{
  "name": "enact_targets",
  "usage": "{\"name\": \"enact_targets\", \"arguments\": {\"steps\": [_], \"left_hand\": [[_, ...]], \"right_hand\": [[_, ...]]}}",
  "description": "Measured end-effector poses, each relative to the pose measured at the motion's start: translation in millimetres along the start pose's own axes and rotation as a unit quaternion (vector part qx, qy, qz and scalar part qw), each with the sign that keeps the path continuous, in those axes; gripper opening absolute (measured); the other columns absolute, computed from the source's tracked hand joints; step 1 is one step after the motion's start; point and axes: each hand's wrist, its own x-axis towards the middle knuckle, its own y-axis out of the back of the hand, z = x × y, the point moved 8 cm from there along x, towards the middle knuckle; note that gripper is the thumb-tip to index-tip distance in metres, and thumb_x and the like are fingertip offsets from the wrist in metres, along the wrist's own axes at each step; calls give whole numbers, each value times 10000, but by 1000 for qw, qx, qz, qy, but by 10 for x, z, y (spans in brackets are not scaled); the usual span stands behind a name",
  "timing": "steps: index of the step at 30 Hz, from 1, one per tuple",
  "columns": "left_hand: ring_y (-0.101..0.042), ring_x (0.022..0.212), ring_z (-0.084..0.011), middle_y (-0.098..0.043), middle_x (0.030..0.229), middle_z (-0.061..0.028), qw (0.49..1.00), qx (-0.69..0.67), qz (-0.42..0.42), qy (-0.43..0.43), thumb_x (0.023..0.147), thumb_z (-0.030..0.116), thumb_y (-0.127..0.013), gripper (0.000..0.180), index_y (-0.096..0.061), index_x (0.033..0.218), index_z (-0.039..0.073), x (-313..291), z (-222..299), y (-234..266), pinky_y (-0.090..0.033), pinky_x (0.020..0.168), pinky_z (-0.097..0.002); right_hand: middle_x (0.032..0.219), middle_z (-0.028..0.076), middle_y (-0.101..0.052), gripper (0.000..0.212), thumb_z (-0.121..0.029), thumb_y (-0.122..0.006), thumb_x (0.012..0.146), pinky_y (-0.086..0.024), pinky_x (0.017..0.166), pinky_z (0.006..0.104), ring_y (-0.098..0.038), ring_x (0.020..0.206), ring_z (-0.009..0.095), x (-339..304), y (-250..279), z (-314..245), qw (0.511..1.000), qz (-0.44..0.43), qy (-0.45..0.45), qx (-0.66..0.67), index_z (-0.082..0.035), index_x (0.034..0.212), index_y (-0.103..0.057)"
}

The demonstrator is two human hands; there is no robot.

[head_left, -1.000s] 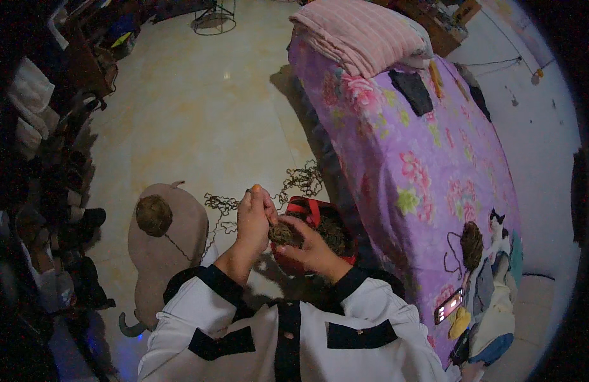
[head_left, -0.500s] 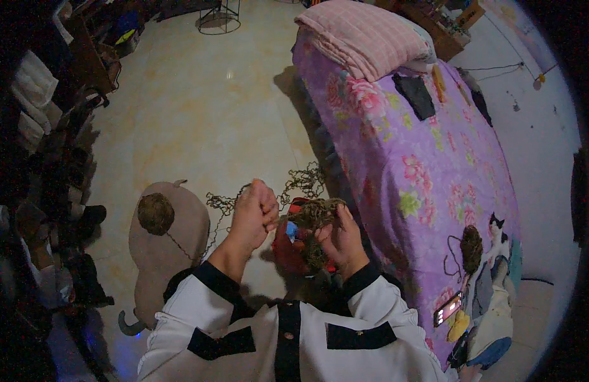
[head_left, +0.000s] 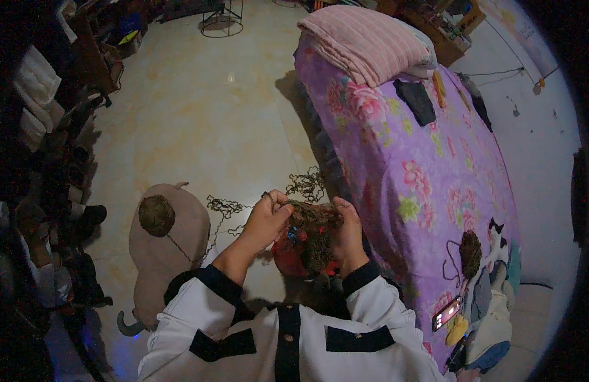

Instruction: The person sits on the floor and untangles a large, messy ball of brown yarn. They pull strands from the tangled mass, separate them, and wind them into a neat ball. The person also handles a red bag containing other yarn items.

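Observation:
Stretched between my two hands is a ragged olive-brown knitted piece (head_left: 315,215). My left hand (head_left: 267,219) pinches its left edge, fingers closed. At its right edge my right hand (head_left: 349,230) grips it between thumb and fingers. Part of the piece hangs down over a red container or bag (head_left: 288,258), with small blue bits showing beside it; its contents are too dim to make out. Crinkled loose yarn (head_left: 306,183) lies on the floor beyond my hands, and more runs off to the left toward a grey-brown cushion (head_left: 170,261). A wound yarn ball (head_left: 157,215) rests on that cushion.
To the right stands a bed with a purple floral cover (head_left: 396,172), bearing a folded pink quilt (head_left: 364,44), a dark cloth (head_left: 415,102), another yarn ball (head_left: 470,253), a phone (head_left: 447,313) and clothes (head_left: 491,318). Shoes (head_left: 91,219) line the left side.
My left hand has moved right and slightly down from above the loose yarn and now holds the piece's left edge. The piece is spread wider between both hands.

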Motion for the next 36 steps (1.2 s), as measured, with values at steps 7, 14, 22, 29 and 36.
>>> {"name": "enact_targets", "arguments": {"steps": [7,14,22,29,36], "left_hand": [[-367,490,-26,-460,586,50,982,159,1,-104,794,132,-538,88,-524,785,45,-69,212,-113,-310,424,-190],[-411,542,-43,-494,617,27,988,135,30,-69,797,153,-531,117,-551,795,37,-55,252,59,-336,472,-208],[-542,565,-190,-567,645,-97,841,498,74,-199,849,262,-416,283,-594,868,43,-14,391,173,-427,536,-319],[-476,474,-135,-500,538,-64,932,228,238,-152,852,297,-382,329,-585,797,44,-129,742,861,-373,457,-259],[-568,732,-309,-588,774,-157,779,626,14,24,778,285,-485,287,-594,775,19,-92,220,587,-437,635,-410]], "right_hand": [[917,62,-545,282,-3,-538,690,-414,741,249,-516,839,139,-62,-334,-13,915,-163,187,-317,-22,971,-523],[803,62,-570,159,0,-485,701,-431,692,269,-545,755,170,288,535,-282,972,39,160,-167,-24,837,-565],[671,41,-522,235,-265,-421,816,-408,523,267,-497,595,151,303,1140,-487,989,-85,-9,120,-68,811,-550],[714,76,-571,308,-293,-381,844,-344,424,231,-420,456,102,106,2156,-953,946,278,165,34,-41,952,-521],[839,98,-580,245,-183,-419,838,-279,388,197,-345,403,79,-330,2060,-1499,919,238,298,97,-32,1011,-504]]}}
